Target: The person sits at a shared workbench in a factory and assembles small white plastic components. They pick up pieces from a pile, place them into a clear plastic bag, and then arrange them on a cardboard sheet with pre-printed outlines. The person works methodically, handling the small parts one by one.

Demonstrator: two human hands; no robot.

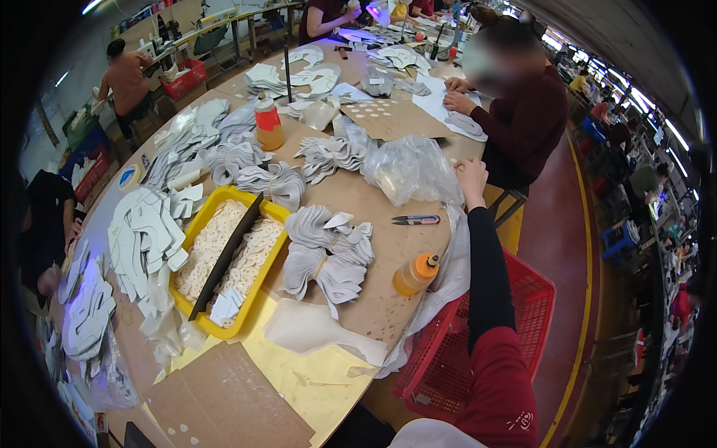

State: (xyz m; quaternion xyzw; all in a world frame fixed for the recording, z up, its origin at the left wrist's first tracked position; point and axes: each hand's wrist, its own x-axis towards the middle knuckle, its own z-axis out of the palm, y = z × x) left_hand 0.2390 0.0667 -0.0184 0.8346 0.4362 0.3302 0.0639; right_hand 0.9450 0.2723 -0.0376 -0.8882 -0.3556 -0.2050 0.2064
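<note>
My right arm, in a black and red sleeve, stretches far along the table's right edge. Its hand [470,181] is at the right side of a clear plastic bag [411,168], with the fingers drawn together; anything between them is too small to make out. My left hand does not show. Nearer to me lie thread snips [416,220] with a dark blue handle and an orange glue bottle [416,274]. Tied bundles of grey cut pieces [328,254] sit left of the snips. Beside them a yellow tray [237,328] with a dark divider holds many small cream pieces.
A red plastic basket [534,287] stands below the table's right edge, under my arm. A brown board [231,399] lies at the near edge. A red-topped bottle [269,123] stands among more grey pieces. A co-worker [526,112] in dark red works at the far right.
</note>
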